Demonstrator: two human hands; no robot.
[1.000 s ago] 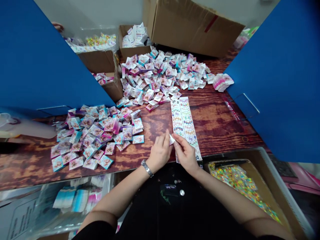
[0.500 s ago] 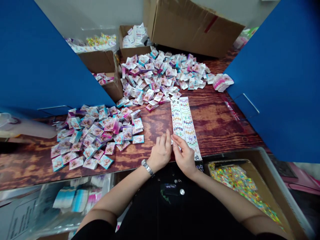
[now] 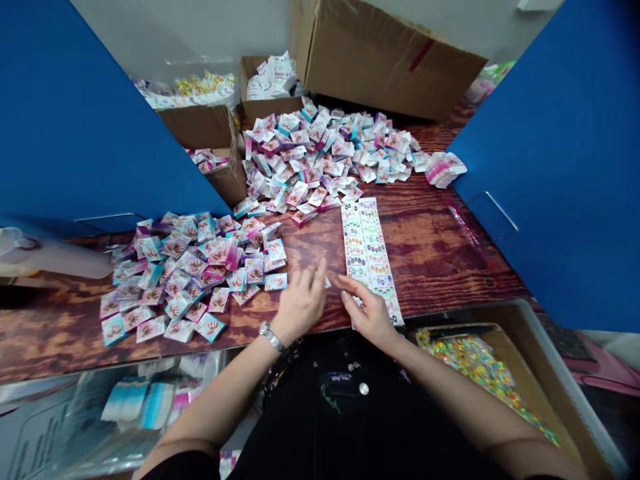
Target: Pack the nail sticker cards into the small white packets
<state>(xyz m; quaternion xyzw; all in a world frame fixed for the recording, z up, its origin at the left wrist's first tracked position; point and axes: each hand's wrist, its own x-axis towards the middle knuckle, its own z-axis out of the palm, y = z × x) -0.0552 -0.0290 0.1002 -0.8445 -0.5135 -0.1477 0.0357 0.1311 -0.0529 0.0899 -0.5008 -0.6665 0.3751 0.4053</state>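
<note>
My left hand (image 3: 300, 303), with a silver wristwatch (image 3: 272, 337) on its wrist, is open with fingers spread and hovers just right of a spread of small pink, white and teal printed packets (image 3: 190, 273). My right hand (image 3: 367, 310) is open, fingers slightly curled, and touches the lower left edge of a long paper strip of nail stickers (image 3: 367, 257). A small white scrap (image 3: 327, 283) lies between my hands. A larger heap of the same packets (image 3: 320, 157) covers the far side of the wooden table (image 3: 430, 267).
Blue panels (image 3: 75, 113) stand at both sides of the table. Cardboard boxes (image 3: 390, 53) stand at the back. A tray of colourful stickers (image 3: 475, 367) sits low at right, and a clear bag of packets (image 3: 135, 403) lies low at left.
My left hand has moved left, away from the strip and toward the nearer packets. My hands have parted, and the small white scrap is no longer pinched between them.
</note>
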